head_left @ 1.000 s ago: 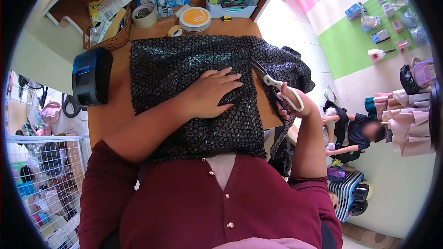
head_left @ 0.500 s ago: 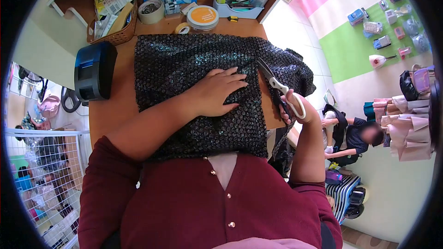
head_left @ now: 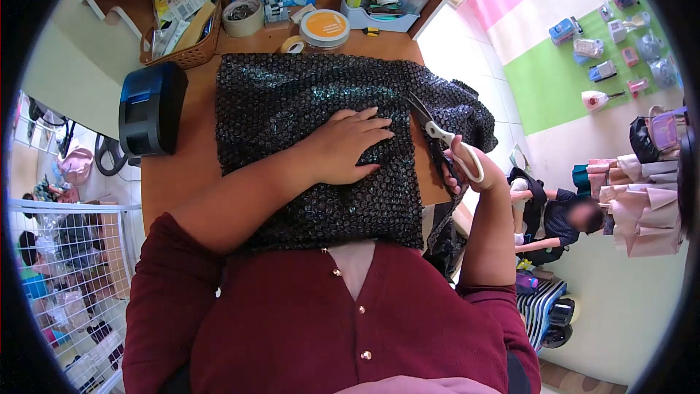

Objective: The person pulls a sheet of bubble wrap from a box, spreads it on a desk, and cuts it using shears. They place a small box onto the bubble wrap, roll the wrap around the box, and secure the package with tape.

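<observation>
A sheet of black bubble wrap point(head_left: 270, 102) lies over the desk, reaching to my body. My left hand point(head_left: 350, 146) rests palm down on it, fingers stretched out and apart. In my right hand point(head_left: 467, 168) are scissors point(head_left: 441, 133) with white and black handles. Their blades point away from me, slightly apart, at the upper end of a cut in the wrap. Right of that cut, a partly severed piece of wrap point(head_left: 459, 109) bunches up, with its strip hanging over the desk edge below my right hand.
A black device point(head_left: 152, 109) stands at the desk's left. Along the back are a wicker basket point(head_left: 182, 55), tape rolls point(head_left: 243, 18), a round orange-lidded tub point(head_left: 325, 27) and a light blue bin point(head_left: 383, 18). Another person point(head_left: 554, 211) sits at the right; a white wire rack point(head_left: 80, 270) stands left.
The scissors' blades have parted a little more. My left hand stays flat on the bubble wrap, and the whole view has shifted slightly.
</observation>
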Demonstrator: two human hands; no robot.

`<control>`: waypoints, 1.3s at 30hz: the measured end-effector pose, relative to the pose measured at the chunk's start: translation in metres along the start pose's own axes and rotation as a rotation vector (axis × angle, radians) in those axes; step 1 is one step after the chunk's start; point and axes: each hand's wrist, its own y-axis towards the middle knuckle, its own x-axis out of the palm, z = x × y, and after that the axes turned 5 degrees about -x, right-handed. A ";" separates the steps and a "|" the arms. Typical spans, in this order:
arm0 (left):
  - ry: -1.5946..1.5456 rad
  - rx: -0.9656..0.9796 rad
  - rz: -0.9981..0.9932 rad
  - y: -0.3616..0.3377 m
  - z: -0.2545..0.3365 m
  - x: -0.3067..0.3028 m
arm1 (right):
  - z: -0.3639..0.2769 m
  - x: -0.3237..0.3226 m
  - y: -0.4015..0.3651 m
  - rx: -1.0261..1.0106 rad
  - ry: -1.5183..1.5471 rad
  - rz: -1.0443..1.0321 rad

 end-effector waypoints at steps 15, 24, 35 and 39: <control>-0.015 0.006 -0.009 0.001 -0.001 0.001 | -0.012 0.005 -0.004 0.052 -0.071 0.077; -0.002 0.016 0.015 -0.001 -0.002 0.003 | -0.033 0.013 0.019 0.070 -0.085 0.090; 0.004 0.021 0.019 0.000 0.001 0.001 | -0.017 0.025 0.023 -0.039 0.004 0.143; 0.027 0.021 0.026 0.000 0.003 0.001 | -0.017 0.029 0.029 -0.062 -0.050 0.177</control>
